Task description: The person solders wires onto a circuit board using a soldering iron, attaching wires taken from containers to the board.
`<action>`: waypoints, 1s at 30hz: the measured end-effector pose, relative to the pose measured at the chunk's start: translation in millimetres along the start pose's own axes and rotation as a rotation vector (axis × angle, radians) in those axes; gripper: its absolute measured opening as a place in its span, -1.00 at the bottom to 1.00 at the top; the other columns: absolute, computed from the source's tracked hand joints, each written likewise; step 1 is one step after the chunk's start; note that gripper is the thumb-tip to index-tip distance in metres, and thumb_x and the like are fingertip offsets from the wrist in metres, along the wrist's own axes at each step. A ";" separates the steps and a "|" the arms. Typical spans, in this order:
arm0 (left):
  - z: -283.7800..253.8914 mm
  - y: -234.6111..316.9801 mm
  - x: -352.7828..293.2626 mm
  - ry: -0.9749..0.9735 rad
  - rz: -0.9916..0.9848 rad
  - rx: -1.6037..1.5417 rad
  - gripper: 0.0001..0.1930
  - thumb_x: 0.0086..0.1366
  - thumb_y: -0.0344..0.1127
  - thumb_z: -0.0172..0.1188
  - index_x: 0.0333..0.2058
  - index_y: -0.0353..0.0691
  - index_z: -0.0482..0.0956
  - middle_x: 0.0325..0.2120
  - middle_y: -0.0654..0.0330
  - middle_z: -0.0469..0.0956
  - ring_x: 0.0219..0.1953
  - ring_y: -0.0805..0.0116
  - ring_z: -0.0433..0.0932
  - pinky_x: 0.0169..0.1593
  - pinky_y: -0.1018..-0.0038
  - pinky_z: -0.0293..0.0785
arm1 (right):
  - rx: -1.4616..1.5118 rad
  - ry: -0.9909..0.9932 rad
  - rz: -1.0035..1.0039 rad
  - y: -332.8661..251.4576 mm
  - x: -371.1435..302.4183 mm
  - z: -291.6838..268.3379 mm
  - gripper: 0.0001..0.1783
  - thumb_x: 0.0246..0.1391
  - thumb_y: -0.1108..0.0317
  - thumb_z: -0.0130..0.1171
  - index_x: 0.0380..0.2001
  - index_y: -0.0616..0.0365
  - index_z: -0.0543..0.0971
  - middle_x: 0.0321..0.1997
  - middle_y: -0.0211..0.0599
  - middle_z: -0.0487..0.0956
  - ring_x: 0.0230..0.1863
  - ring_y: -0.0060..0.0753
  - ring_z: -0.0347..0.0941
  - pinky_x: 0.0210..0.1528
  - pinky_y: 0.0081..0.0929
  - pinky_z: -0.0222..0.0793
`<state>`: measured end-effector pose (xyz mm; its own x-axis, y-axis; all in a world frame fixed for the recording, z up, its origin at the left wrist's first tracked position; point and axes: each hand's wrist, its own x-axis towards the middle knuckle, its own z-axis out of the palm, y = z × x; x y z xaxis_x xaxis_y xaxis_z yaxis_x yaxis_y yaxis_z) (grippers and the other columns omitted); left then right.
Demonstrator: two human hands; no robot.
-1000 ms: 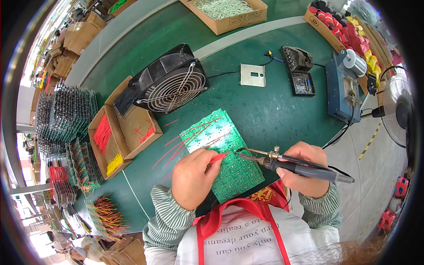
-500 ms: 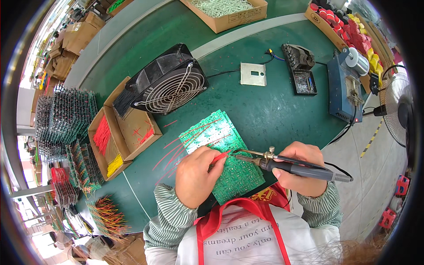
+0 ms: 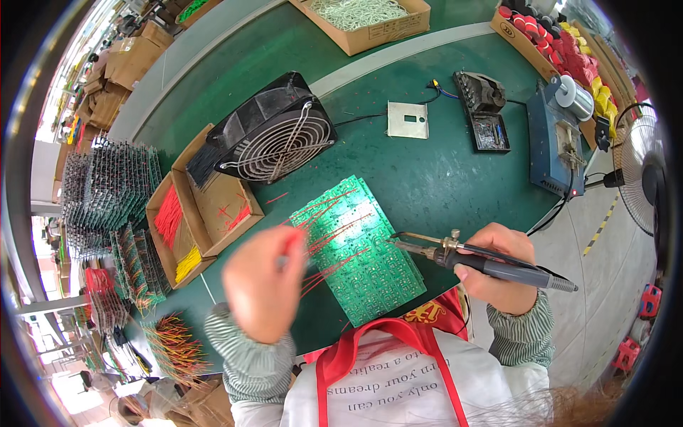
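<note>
My right hand (image 3: 504,249) is closed round the grey handle of a soldering iron (image 3: 523,274), which has a thin solder-feed tube clamped along it. Its tip hovers near the right edge of a stack of green circuit boards (image 3: 380,285). Several thin red wires (image 3: 331,273) stand out from the top board toward the left. Left of the boards is my left hand (image 3: 256,285), smeared by motion. Its fingers are drawn together, with blurred red wires showing among them.
A divided cardboard box (image 3: 206,249) holds red, yellow and black wires. Behind the boards are a black fan (image 3: 274,135), a metal plate (image 3: 408,119) and a black tool tray (image 3: 484,114). A blue soldering station (image 3: 548,149) stands right; wired board stacks (image 3: 110,192) stand left.
My left hand has moved left, off the boards, uncovering the red wires there. My right hand has drawn the soldering iron slightly right, away from the spot between the hands.
</note>
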<state>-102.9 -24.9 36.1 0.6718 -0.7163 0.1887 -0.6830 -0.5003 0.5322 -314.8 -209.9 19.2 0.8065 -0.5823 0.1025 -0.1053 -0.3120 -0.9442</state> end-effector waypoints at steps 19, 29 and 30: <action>59.3 12.8 3.6 -0.352 0.124 -0.173 -0.88 0.14 -0.38 0.23 -0.38 -0.28 0.53 -0.47 0.11 0.47 -0.44 0.10 0.52 -0.38 0.31 0.43 | 0.003 0.014 -0.006 6.1 2.9 -2.2 -0.82 -0.27 0.51 0.28 -0.51 0.23 0.50 -0.65 -0.41 0.52 -0.65 -0.66 0.43 -0.57 -0.67 0.30; 57.9 13.4 5.6 -0.368 0.112 -0.195 -0.89 0.14 -0.38 0.22 -0.40 -0.28 0.54 -0.47 0.11 0.47 -0.45 0.11 0.52 -0.38 0.31 0.43 | 0.005 0.001 0.001 6.5 4.7 -0.1 -0.82 -0.27 0.52 0.28 -0.51 0.23 0.50 -0.64 -0.39 0.53 -0.66 -0.63 0.44 -0.58 -0.66 0.30; 59.3 12.0 5.3 -0.347 0.128 -0.209 -0.89 0.13 -0.39 0.24 -0.40 -0.29 0.55 -0.50 0.13 0.46 -0.52 0.21 0.46 -0.44 0.38 0.38 | -0.022 0.002 -0.019 6.0 4.6 -0.7 -0.82 -0.27 0.51 0.28 -0.51 0.23 0.50 -0.63 -0.39 0.53 -0.66 -0.63 0.44 -0.58 -0.66 0.31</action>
<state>-124.6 -63.5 -5.5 0.4246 -0.9053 -0.0057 -0.6581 -0.3129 0.6849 -312.1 -214.9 14.3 0.8072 -0.5778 0.1207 -0.1030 -0.3392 -0.9351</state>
